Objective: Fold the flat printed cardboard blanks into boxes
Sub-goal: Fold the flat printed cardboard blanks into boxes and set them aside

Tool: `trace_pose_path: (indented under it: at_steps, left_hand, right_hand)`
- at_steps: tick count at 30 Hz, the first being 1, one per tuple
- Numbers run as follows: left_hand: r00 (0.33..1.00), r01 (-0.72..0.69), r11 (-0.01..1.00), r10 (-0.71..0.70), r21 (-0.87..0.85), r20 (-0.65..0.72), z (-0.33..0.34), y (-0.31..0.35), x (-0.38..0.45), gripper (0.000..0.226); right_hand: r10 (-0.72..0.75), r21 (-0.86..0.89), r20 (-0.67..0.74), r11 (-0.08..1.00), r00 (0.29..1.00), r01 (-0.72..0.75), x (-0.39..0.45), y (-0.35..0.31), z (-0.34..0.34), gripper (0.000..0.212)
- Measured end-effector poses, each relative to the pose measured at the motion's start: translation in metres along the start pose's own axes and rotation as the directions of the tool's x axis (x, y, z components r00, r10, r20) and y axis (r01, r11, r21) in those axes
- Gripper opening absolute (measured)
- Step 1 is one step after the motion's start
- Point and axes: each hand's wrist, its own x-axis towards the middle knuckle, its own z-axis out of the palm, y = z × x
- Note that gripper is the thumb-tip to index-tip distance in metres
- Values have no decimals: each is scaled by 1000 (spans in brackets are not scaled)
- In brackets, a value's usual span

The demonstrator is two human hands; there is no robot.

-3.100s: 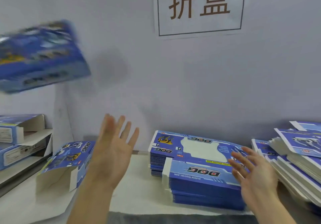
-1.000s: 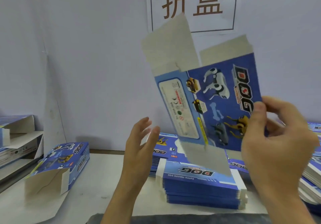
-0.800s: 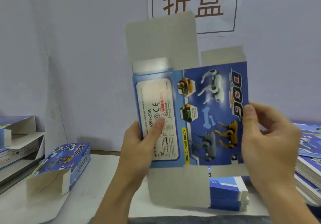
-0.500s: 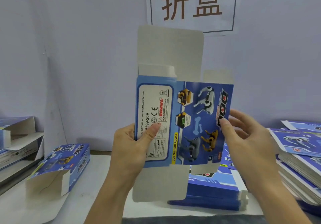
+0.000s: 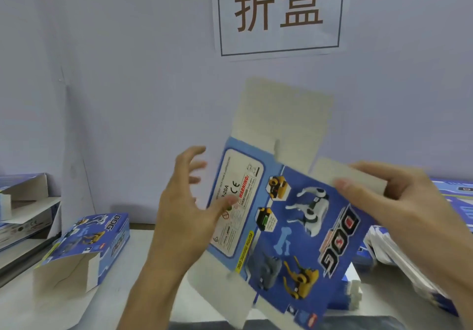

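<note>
One box (image 5: 84, 247) lies partly folded at eight o'clock. The blank (image 5: 294, 227) at centre is unshaped: right hand (image 5: 399, 201) pinches its top flap, left hand (image 5: 189, 212) thumb-touches it, fingers spread.

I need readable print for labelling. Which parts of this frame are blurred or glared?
Head view: the left hand fingertips are motion-blurred, the held blank prints DOG legibly but its label's fine text smears, the wall sign is sharp, and no strong glare shows.

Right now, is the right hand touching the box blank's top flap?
Touching. The head view shows the right hand pinching the small grey flap of the box blank, thumb in front.
</note>
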Motion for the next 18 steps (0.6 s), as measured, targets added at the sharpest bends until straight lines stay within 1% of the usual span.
trace_pose_path:
  at_steps: [1,2,4,6,9,10,11,12,15,16,18]
  left_hand:
    - [996,-86,995,87,41,-19,6,5,-2,77]
    - [984,-180,982,181,65,-10,13,10,-5,85]
    - [943,-332,937,327,111,56,26,18,-9,88]
    - [918,-393,906,376,156,129,35,21,-11,83]
    - [918,-390,905,367,171,151,39,17,-13,67]
    - [920,-384,906,360,180,154,38,15,-13,62]
    - [923,-375,908,348,187,164,38,14,-13,59]
    - [926,-365,912,334,187,178,37,14,-13,55]
    - [931,-339,928,307,155,200,35,17,-12,36]
    - [933,-329,936,301,129,196,33,19,-11,31]
    - [939,-311,948,296,67,176,28,21,-11,18]
  right_hand:
    - [-9,-15,8,1000,1000,10,1,-2,5,10]
    - [-27,-33,20,999,999,27,1,-4,12,8]
    - [-51,-34,64,998,997,53,0,-8,25,15]
    - [-48,-16,82,999,996,50,0,-11,34,27]
    - [-79,-23,56,996,995,80,0,-15,36,54]
    - [-88,-22,66,996,994,89,-1,-16,36,61]
    - [-87,-15,83,996,993,89,-1,-17,36,64]
    - [-85,-15,104,996,991,87,-1,-17,35,60]
    - [-89,-110,124,989,988,103,0,-13,35,30]
    - [-80,-140,111,985,991,95,0,-11,34,26]
    - [-54,-177,70,982,996,66,-1,-11,33,30]
